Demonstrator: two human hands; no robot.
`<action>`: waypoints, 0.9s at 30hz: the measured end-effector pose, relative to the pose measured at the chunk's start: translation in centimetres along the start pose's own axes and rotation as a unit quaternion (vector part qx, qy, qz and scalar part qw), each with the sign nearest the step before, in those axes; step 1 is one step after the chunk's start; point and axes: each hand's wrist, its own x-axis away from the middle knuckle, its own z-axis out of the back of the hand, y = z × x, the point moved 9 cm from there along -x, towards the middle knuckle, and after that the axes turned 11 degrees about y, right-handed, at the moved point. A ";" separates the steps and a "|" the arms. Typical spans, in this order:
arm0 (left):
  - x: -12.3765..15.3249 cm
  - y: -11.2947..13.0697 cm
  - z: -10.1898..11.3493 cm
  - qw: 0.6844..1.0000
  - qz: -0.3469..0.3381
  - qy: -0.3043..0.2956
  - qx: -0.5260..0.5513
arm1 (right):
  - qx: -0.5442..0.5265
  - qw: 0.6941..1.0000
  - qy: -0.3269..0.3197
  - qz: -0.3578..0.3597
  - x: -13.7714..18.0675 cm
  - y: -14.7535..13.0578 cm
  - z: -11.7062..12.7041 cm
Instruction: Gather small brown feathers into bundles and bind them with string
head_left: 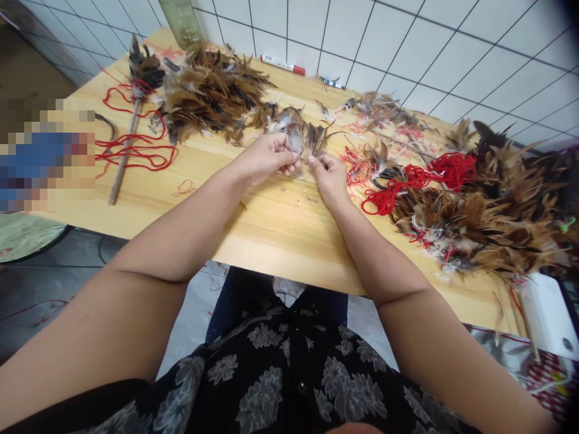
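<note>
Over the middle of the wooden table (280,241), my two hands are close together. My right hand (332,181) pinches a small bunch of brown feathers (315,138) by its lower ends. My left hand (271,160) is closed, its fingertips around a pale grey downy feather (295,138) beside that bunch. Just behind lie loose grey and brown feathers (283,119). To the left is a big pile of brown feathers (208,90); right of my right hand sits a tangle of red cord (452,170).
A stick (124,154) with dark feathers at its top and red cord around it lies at left. More brown feathers (484,223) cover the right side, near a white device (547,316). A red-capped marker (283,64) lies along the tiled wall (353,36).
</note>
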 end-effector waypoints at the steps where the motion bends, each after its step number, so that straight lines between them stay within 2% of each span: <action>1: 0.1 0.0 -0.3 1.000 -0.001 -0.001 0.015 | 0.001 1.000 -0.001 0.001 0.0 0.0 0.0; 6: -0.2 -0.6 -0.3 0.994 0.000 0.048 0.103 | 0.000 1.000 -0.015 0.014 -0.1 0.2 -0.3; 10: -0.7 -1.1 0.0 0.991 -0.014 0.081 0.106 | -0.013 0.999 -0.033 0.014 -0.1 0.2 -0.6; 16: -1.1 -0.9 -0.1 0.996 -0.035 0.073 0.047 | -0.021 0.999 -0.048 0.009 0.0 0.3 -0.8; 23: -1.3 -1.2 0.5 0.991 -0.045 0.085 0.094 | -0.003 0.997 -0.063 0.044 -0.1 0.1 -1.0; 27: -1.6 -1.5 0.0 0.992 -0.048 0.076 0.091 | -0.013 0.996 -0.075 0.040 0.0 0.2 -1.3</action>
